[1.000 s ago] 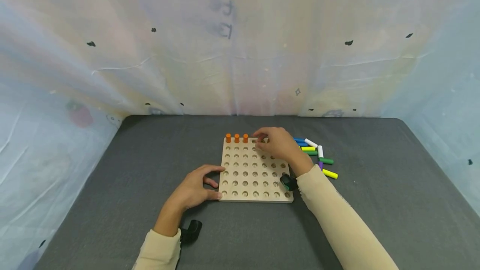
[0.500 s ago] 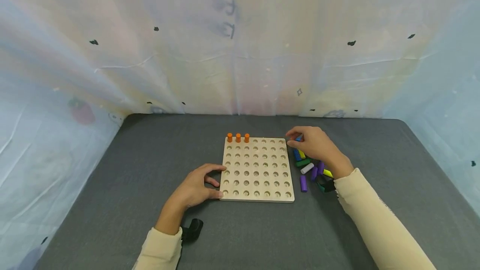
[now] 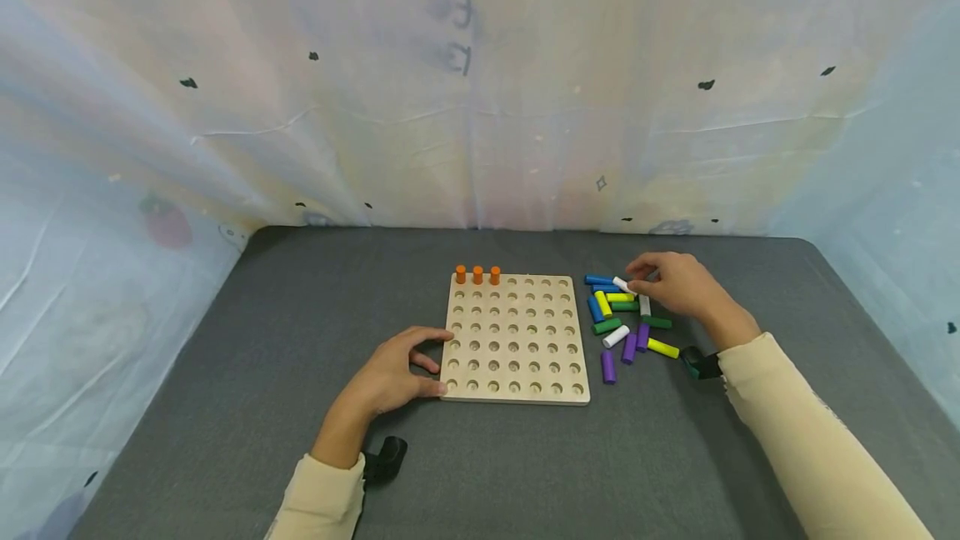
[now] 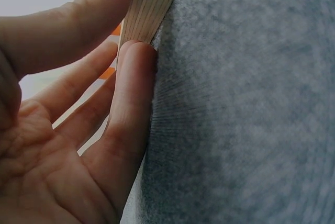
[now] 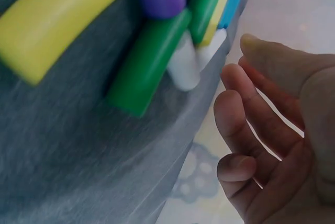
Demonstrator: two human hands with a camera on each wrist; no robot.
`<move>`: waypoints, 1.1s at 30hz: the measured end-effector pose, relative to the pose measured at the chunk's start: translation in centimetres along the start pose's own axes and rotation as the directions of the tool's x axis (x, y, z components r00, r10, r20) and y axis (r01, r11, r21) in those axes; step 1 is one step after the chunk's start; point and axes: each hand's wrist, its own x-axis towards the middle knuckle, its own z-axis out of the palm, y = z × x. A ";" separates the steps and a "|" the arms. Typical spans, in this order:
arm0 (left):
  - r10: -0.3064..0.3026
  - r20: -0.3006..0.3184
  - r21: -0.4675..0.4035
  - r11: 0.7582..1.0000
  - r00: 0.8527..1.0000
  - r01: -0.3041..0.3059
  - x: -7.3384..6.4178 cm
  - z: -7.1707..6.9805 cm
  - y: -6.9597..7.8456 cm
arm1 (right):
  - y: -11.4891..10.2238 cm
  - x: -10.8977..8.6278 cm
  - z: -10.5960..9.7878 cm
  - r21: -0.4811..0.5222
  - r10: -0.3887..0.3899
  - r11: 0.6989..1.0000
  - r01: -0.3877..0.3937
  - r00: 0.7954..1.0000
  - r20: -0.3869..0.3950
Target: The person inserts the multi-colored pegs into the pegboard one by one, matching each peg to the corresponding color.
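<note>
A square wooden pegboard [image 3: 512,373] with rows of round holes lies on the table. Three orange pegs [image 3: 477,275] stand upright at the left of its far row. My left hand [image 3: 382,377] rests against the board's left edge, thumb near the front corner and index finger farther up. In the left wrist view the fingertips [image 4: 138,59] touch the board's side. Over the loose pegs at right, my right hand [image 3: 678,283] has its fingers loosely bent beside a white peg [image 3: 622,284]. Thumb and fingers are apart in the right wrist view, with nothing visible between them.
Several loose pegs lie right of the board, including a green peg [image 3: 607,327], a purple peg [image 3: 608,367], a yellow peg [image 3: 663,348] and a blue peg [image 3: 598,279]. Dark grey cloth covers the table [image 3: 480,473]. A patterned curtain [image 3: 525,107] hangs behind it.
My right hand has moved right, from over the board's far row to the loose pegs, uncovering the board and more pegs. The left hand keeps its place on the board's edge.
</note>
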 end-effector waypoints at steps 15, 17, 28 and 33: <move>0.008 0.007 -0.012 1.000 1.000 -0.008 -0.1 -0.1 0.0 | 2.5 -1.4 -0.6 -0.057 -0.117 0.991 0.122 0.989 0.087; 0.010 0.009 -0.013 1.000 1.000 -0.010 -0.1 -0.1 -0.1 | 2.8 -1.5 -0.6 -0.060 -0.117 0.991 0.122 0.989 0.088; 0.001 0.001 -0.003 1.000 1.000 -0.001 -0.2 -0.2 -0.1 | 3.3 -1.5 0.3 -0.048 -0.147 0.987 0.152 0.985 0.087; 0.001 0.004 -0.007 1.000 1.000 -0.001 -0.3 -0.1 0.1 | 3.4 -1.8 0.5 -0.094 -0.127 0.987 0.133 0.990 0.061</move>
